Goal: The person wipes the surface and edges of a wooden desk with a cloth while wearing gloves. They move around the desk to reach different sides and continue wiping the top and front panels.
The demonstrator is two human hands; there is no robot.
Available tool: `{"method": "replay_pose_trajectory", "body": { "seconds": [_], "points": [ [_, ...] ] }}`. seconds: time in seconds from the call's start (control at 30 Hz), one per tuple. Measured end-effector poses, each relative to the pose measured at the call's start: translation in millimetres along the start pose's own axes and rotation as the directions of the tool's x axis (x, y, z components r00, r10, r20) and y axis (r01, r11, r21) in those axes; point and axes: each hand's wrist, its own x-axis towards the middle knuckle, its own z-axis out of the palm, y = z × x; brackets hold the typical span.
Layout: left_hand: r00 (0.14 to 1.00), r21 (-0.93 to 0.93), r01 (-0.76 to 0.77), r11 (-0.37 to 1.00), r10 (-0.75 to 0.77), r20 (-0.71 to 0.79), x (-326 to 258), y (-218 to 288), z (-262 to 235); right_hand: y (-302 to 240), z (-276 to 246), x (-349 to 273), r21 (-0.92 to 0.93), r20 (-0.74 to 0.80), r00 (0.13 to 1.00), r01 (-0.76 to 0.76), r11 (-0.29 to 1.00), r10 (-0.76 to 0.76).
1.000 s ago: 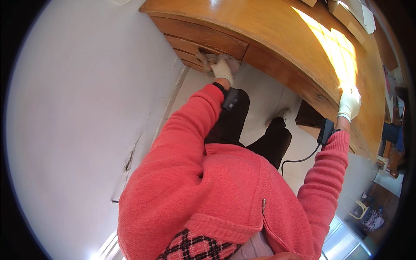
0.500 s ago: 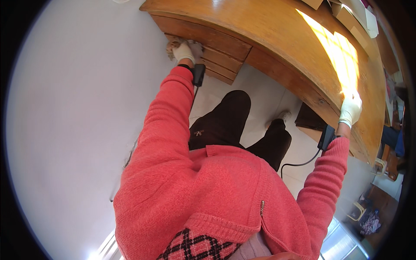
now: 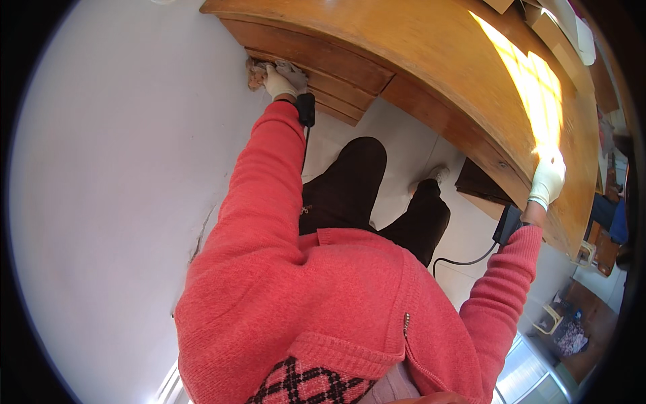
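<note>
My left hand [image 3: 278, 83], in a white glove, is closed round a crumpled grey-brown rag [image 3: 256, 73]. It presses the rag against the drawer fronts [image 3: 336, 89] at the left end of a wooden desk [image 3: 377, 34], close to the wall. My right hand [image 3: 548, 178], gloved as well, rests on the desktop near its right front edge, at the lower end of a bright sun patch. Its fingers are washed out by glare, so their shape is unclear. Each wrist carries a black device, and a cable hangs from the right one [image 3: 507, 224].
A pale wall [image 3: 121, 168] runs along my left. Cardboard boxes [image 3: 555, 44] stand on the desk's far right. Beneath the desk is a dark box-like thing [image 3: 481, 180] by my foot. Off to the right are a stool [image 3: 552, 320] and patterned cloth [image 3: 572, 339].
My left hand and the rag have shifted slightly left along the drawer fronts, with the view moving a little too. My right hand stays on the desktop.
</note>
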Motion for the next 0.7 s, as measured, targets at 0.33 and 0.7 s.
{"method": "replay_pose_trajectory", "body": {
  "seconds": [0.33, 0.7],
  "points": [
    [0.929, 0.255, 0.282, 0.925, -0.196, -0.315, -172, -112, 42, -1, 0, -1, -0.016, 0.012, 1.000, -0.009, 1.000, 0.009],
    [0.779, -0.028, 0.586, 0.810, -0.553, 0.294, -270, -32, 76, -4, -3, -2, 0.082, 0.032, 0.999, -0.033, 0.996, 0.031]
  ]
}}
